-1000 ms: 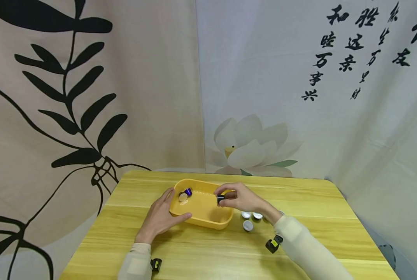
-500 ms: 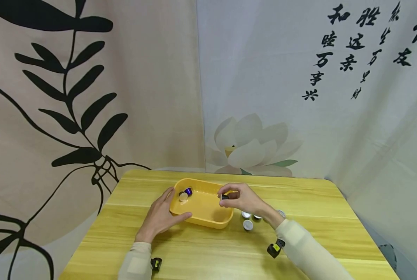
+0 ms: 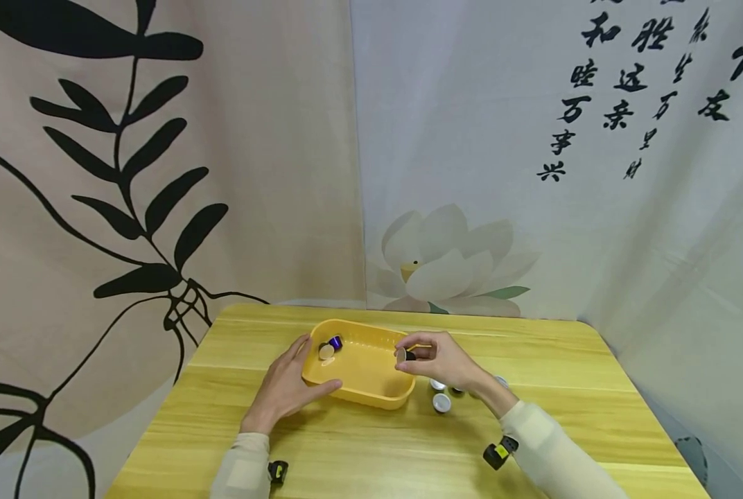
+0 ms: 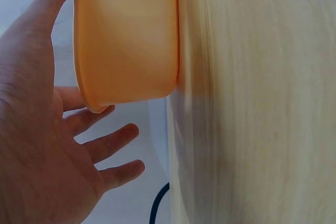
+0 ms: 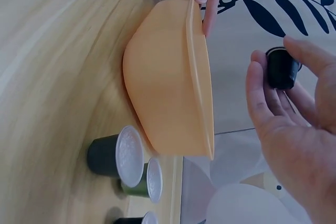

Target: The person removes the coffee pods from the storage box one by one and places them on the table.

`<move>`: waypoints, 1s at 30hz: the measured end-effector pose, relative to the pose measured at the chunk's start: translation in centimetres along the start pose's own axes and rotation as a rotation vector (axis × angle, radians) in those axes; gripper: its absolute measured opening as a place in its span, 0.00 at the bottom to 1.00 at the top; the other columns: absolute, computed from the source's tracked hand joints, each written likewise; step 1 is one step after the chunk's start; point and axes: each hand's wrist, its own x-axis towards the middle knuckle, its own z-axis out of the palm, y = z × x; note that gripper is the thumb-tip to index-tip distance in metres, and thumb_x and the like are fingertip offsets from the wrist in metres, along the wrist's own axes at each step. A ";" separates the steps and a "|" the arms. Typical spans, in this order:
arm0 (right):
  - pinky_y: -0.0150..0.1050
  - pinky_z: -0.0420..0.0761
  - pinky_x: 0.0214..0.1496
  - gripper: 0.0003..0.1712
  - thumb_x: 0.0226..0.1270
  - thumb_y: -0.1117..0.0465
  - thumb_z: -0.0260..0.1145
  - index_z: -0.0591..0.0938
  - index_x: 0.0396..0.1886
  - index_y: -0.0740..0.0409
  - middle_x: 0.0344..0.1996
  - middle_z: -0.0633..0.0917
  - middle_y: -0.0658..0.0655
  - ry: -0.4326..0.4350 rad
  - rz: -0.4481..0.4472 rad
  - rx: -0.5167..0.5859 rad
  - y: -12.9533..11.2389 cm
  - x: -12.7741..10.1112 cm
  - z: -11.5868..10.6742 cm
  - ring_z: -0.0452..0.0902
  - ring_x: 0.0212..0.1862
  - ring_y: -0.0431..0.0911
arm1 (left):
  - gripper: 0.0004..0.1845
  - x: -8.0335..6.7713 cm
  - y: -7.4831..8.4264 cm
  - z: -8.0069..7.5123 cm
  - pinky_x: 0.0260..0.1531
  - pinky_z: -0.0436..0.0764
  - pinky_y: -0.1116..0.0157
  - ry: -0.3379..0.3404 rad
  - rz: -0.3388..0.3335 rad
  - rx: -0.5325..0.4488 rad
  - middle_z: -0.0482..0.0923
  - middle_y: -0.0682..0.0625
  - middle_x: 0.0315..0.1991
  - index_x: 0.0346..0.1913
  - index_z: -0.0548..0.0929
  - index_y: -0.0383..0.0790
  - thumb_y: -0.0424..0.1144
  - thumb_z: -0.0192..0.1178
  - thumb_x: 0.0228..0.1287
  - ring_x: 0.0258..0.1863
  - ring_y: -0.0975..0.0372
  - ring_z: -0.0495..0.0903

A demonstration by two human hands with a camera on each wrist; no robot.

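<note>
A yellow plastic tub (image 3: 371, 395) (image 4: 126, 40) (image 5: 168, 87) stands on the wooden table (image 3: 409, 450). My left hand (image 3: 287, 384) (image 4: 37, 145) rests flat against the tub's left end with straight fingers, the thumb along its near wall. My right hand (image 3: 436, 360) (image 5: 294, 124) hovers over the tub's right rim and pinches a small dark coffee capsule (image 3: 405, 355) (image 5: 282, 67) between thumb and fingertips. Inside the tub near its left end lie a blue capsule (image 3: 335, 342) and another showing its pale foil lid (image 3: 326, 351).
Several dark capsules with foil lids (image 3: 441, 402) (image 5: 116, 157) stand on the table just right of the tub, partly behind my right wrist. Printed cloth backdrops hang behind the table. The table's near part is bare wood.
My right hand has drawn slightly right with the capsule, from over the tub's inside to over its right rim, and turned the capsule's foil end leftward. The left hand stayed still.
</note>
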 end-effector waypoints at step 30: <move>0.36 0.92 0.54 0.21 0.71 0.61 0.83 0.90 0.61 0.57 0.54 0.93 0.62 0.145 -0.056 -0.174 1.0 -4.1 -1.1 0.91 0.51 0.45 | 0.70 0.0 0.2 -0.1 0.84 0.68 0.29 -0.017 -0.015 -0.007 0.51 0.40 0.94 0.92 0.57 0.37 0.83 0.68 0.63 0.89 0.32 0.60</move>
